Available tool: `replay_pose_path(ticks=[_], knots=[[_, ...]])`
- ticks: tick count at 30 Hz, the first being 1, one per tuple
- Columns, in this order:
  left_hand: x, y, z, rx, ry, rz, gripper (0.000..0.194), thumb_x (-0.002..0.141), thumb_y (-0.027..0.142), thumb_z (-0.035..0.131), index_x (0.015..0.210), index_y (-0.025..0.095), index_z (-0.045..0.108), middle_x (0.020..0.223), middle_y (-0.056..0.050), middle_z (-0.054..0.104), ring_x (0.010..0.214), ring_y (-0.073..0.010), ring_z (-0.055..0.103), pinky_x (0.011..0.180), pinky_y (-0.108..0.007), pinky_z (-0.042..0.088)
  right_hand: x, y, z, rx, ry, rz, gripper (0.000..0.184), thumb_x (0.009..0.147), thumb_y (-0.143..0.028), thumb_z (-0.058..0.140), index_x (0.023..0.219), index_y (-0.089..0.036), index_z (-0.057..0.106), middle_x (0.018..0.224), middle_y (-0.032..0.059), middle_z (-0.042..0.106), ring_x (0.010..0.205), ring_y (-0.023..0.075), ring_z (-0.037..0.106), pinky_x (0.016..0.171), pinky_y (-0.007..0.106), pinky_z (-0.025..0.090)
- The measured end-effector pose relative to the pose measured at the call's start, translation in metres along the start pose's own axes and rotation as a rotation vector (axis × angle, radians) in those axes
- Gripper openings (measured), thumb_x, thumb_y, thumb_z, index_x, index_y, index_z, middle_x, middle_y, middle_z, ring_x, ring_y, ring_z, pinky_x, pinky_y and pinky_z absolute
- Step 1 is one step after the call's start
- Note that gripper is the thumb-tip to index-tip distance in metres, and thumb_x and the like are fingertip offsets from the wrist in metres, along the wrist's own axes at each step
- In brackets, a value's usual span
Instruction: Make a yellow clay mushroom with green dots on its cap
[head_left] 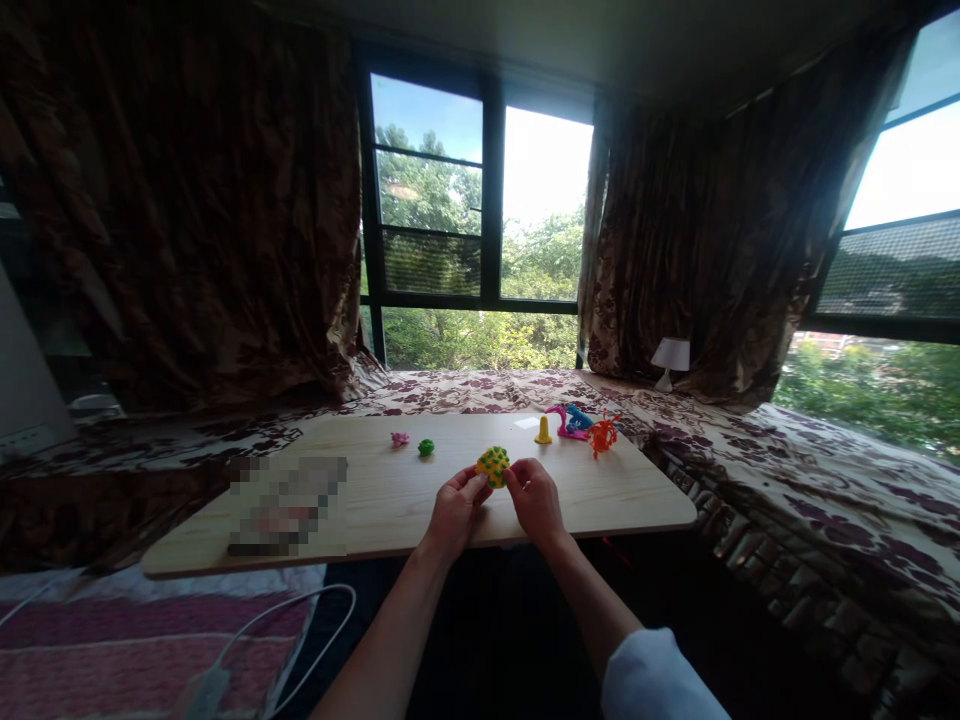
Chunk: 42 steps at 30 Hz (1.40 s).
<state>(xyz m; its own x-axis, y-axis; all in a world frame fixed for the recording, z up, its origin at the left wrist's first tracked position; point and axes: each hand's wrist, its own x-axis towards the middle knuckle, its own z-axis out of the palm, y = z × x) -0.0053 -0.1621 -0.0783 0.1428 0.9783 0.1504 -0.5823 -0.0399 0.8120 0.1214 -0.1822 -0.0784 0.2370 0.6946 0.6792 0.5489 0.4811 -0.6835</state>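
Between my two hands, just above the front part of the wooden table [390, 500], is a rounded yellow piece with green bumps [493, 467]. My left hand [459, 505] grips its left edge, thumb in front. On its right edge, my right hand [536, 492] pinches it with thumb and fingers. Farther back on the tabletop lie a small pink figure [400, 439] and a small green figure [426, 448]. A yellow peg-like piece [543, 431] stands upright to the right. Beside it are a magenta curved piece [562, 421], a blue piece [578, 418] and an orange many-armed figure [602, 435].
A blurred-out flat object [289, 505] lies on the table's left side. Behind the table runs a flower-patterned covered ledge [465, 388] with a small white lamp [670, 360]. A white cable [300, 598] loops over the striped bedding [150, 640] at lower left.
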Motion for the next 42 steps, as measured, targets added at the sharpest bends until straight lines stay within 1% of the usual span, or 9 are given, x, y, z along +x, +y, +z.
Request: replay_pose_path(ticks=[10,14,18,29,34,37,39,42], knots=[[-0.0005,0.0005,0.0025,0.024,-0.032,-0.02,0.018,0.064,0.014,0.068,0.082,0.013,0.067,0.088,-0.009,0.069,0.082,-0.0168,0.063,0.079,-0.027,0.044,0.0015,0.0041,0.0009,0.045,0.009,0.022,0.015,0.078,-0.032,0.05,0.074,-0.019,0.057,0.066,0.001,0.059,0.059,0.0138,0.052,0.057,0.025,0.04],[0.0011,0.002,0.0029,0.011,0.002,-0.033,0.016,0.065,0.013,0.066,0.081,0.013,0.066,0.084,-0.008,0.069,0.076,-0.0145,0.063,0.076,-0.026,0.045,0.0027,0.0028,0.0,0.082,0.012,0.01,0.019,0.08,-0.034,0.048,0.075,-0.02,0.059,0.069,0.0014,0.06,0.061,0.0138,0.053,0.058,0.024,0.04],[0.001,0.0043,0.0028,-0.014,0.03,-0.054,0.016,0.065,0.011,0.065,0.081,0.013,0.064,0.082,-0.008,0.069,0.073,-0.0146,0.063,0.075,-0.027,0.046,0.0028,0.0007,-0.0016,0.11,0.022,0.006,0.022,0.082,-0.034,0.044,0.077,-0.02,0.06,0.073,0.0025,0.06,0.063,0.014,0.054,0.059,0.024,0.041],[-0.0002,0.0025,0.0022,-0.033,0.002,-0.065,0.016,0.067,0.011,0.064,0.083,0.014,0.063,0.084,-0.008,0.068,0.075,-0.0148,0.063,0.074,-0.026,0.048,0.0015,0.0029,-0.001,0.16,0.033,0.037,0.016,0.076,-0.033,0.054,0.073,-0.019,0.06,0.066,0.0009,0.058,0.058,0.0133,0.052,0.057,0.024,0.041],[0.001,0.0025,0.0014,-0.049,0.006,-0.088,0.018,0.066,0.01,0.064,0.084,0.011,0.062,0.083,-0.01,0.068,0.073,-0.0181,0.064,0.072,-0.03,0.05,0.0016,0.0033,-0.001,0.229,0.038,0.078,0.018,0.075,-0.035,0.055,0.074,-0.018,0.059,0.066,0.0008,0.059,0.059,0.0135,0.053,0.057,0.024,0.042],[0.0025,0.0034,-0.0016,-0.096,0.033,-0.074,0.02,0.067,0.007,0.062,0.086,0.012,0.058,0.084,-0.01,0.067,0.076,-0.0207,0.065,0.075,-0.034,0.05,0.0045,0.0049,-0.0032,0.29,0.046,0.123,0.022,0.078,-0.037,0.05,0.079,-0.017,0.058,0.069,0.0022,0.06,0.062,0.0142,0.054,0.059,0.025,0.043],[0.0032,0.0039,-0.0041,-0.135,0.05,-0.054,0.022,0.068,0.006,0.059,0.088,0.014,0.056,0.086,-0.009,0.067,0.08,-0.0218,0.065,0.079,-0.037,0.05,0.0072,0.0055,-0.0049,0.343,0.026,0.159,0.024,0.08,-0.037,0.047,0.088,-0.016,0.058,0.075,0.0038,0.062,0.065,0.0147,0.055,0.061,0.026,0.044],[0.0029,0.0039,-0.0061,-0.172,0.051,-0.034,0.024,0.068,0.004,0.058,0.089,0.015,0.054,0.09,-0.009,0.066,0.085,-0.0226,0.064,0.082,-0.039,0.048,0.01,0.0044,-0.006,0.445,-0.082,0.194,0.03,0.078,-0.034,0.05,0.101,-0.017,0.055,0.081,0.0052,0.064,0.067,0.0154,0.059,0.06,0.027,0.045]])
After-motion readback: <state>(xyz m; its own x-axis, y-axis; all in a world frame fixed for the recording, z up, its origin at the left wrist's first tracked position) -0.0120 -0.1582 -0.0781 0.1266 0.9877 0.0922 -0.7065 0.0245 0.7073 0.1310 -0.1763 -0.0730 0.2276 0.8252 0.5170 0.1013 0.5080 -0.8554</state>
